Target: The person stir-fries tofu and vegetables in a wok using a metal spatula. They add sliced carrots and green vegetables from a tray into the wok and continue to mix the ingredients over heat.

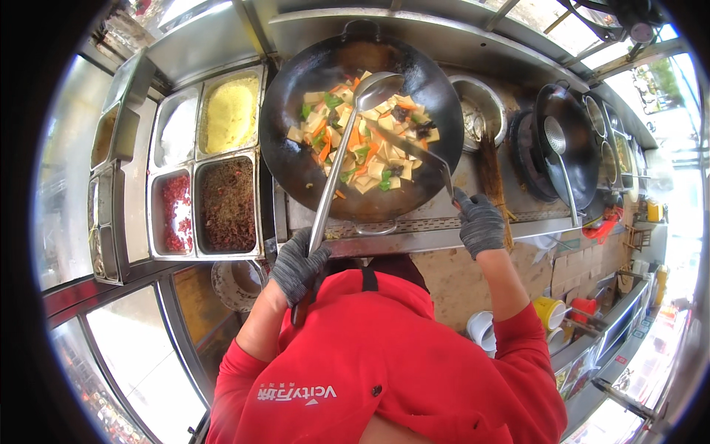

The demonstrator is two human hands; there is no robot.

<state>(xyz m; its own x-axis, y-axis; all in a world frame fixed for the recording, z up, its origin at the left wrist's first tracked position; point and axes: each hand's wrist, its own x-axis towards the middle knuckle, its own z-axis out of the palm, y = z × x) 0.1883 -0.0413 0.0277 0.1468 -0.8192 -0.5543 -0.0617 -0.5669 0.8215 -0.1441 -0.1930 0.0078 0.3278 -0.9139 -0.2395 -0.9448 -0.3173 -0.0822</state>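
Note:
A large dark wok (288, 166) holds a mix of pale flat tofu-like pieces (366, 180), carrot slices, green pepper and dark fungus-like bits. My left hand (299, 266), in a grey knit glove, grips the long handle of a metal ladle (379, 90); its bowl is over the food. The dark end of that handle points back towards my body. My right hand (480, 225), gloved alike, holds a metal spatula (413, 149) by its handle at the wok's right side. The spatula's blade reaches into the food, and its tip is partly hidden there.
Left of the wok stand steel pans of yellow granules (232, 114), white powder (178, 130), chopped red pieces (176, 211) and dark seasoning (226, 205). Rightward are a metal pot (499, 105), a bamboo brush (491, 177) and another wok (579, 133) with a skimmer (554, 135).

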